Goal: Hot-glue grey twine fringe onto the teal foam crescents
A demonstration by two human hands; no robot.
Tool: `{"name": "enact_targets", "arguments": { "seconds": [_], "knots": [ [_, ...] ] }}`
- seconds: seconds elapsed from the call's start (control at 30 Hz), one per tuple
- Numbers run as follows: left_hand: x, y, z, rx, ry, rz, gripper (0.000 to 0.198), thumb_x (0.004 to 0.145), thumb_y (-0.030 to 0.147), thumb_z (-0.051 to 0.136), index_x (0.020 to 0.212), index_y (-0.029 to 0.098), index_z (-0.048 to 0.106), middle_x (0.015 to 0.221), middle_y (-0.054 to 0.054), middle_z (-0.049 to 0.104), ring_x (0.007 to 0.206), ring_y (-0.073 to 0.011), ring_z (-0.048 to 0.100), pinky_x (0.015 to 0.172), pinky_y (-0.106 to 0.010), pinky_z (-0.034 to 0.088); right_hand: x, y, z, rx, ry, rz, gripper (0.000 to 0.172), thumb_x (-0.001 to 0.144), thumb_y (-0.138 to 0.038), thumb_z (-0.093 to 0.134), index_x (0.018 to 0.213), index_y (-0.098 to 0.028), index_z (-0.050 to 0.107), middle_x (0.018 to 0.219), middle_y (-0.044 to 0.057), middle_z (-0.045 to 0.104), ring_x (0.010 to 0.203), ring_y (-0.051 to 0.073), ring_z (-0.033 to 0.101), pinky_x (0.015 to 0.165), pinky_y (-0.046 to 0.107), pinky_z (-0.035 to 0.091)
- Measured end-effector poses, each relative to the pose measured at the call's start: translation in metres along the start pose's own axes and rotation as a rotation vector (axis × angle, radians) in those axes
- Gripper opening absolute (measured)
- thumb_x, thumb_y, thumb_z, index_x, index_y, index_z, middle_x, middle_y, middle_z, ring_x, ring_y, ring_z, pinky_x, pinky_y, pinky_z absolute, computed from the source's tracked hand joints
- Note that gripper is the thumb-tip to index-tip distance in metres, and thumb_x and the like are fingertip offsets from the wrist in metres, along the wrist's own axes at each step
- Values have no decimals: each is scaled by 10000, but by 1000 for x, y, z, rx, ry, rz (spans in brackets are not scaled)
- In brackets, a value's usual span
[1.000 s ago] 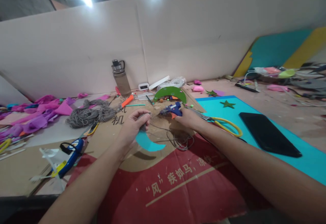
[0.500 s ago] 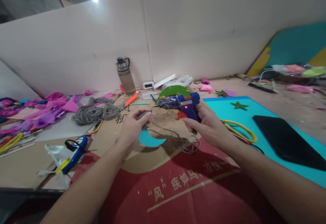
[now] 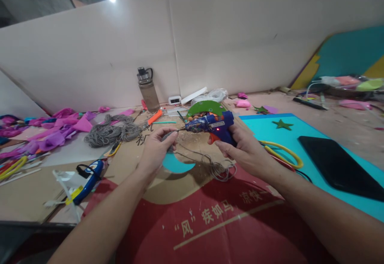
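Two things above the cardboard (image 3: 168,228): a blue crescent (image 3: 177,167), likely light and bendable, pinched in the left hand (image 3: 159,146); a glue gun (image 3: 207,122), probably hot-tipped, best held by its handle (image 3: 228,137), where the right hand (image 3: 244,144) grips

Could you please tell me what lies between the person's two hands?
The head view shows the blue glue gun there, gripped by the right hand, its nozzle pointing at the left hand; loose cord lies below.

We see a blue plastic glue gun (image 3: 210,123), rough and smeary near its metal tip (image 3: 181,129). Our gray yarn pile (image 3: 105,133) looks dull and stringy; the black tablet (image 3: 339,166) looks smooth.
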State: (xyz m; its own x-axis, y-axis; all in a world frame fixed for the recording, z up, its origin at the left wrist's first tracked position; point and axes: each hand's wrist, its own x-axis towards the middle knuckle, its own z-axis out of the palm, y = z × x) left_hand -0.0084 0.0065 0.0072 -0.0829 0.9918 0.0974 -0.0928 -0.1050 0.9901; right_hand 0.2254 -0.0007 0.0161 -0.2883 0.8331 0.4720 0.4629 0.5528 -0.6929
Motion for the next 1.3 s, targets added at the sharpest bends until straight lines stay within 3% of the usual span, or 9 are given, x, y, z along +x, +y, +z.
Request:
{"name": "enact_targets", "arguments": {
  "seconds": [0.4,0.67,1.07,1.3],
  "knots": [
    [-1,1,-1,-14,-6,-2,257,683,335,804,834,171,675,603,41,586,518,-57,513,512,-165,443,-2,2,0,26,25,-40,398,895,-305,522,1271,-175,517,1280,131,623,1160,275,593,1006,428,457],
    [0,1,-2,-19,-10,-10,258,688,334,800,846,175,672,599,43,585,510,-61,515,508,-170,439,-3,4,0,-48,5,-29,348,887,-291,522,1216,-180,536,1193,129,656,1130,283,607,935,404,491],
    [0,0,-2,57,-5,44,243,707,351,775,841,174,676,586,42,567,504,-63,495,504,-177,426,-5,3,1,-65,26,-40,324,907,-324,502,1191,-173,538,1233,151,628,1140,291,595,965,435,476],
    [-2,4,0,6,9,2,279,664,347,805,839,172,675,595,41,580,503,-62,505,505,-175,435,-5,2,0,-104,18,-46,396,906,-324,510,1271,-171,499,1242,158,627,1128,291,607,947,424,486]
  ]
}}
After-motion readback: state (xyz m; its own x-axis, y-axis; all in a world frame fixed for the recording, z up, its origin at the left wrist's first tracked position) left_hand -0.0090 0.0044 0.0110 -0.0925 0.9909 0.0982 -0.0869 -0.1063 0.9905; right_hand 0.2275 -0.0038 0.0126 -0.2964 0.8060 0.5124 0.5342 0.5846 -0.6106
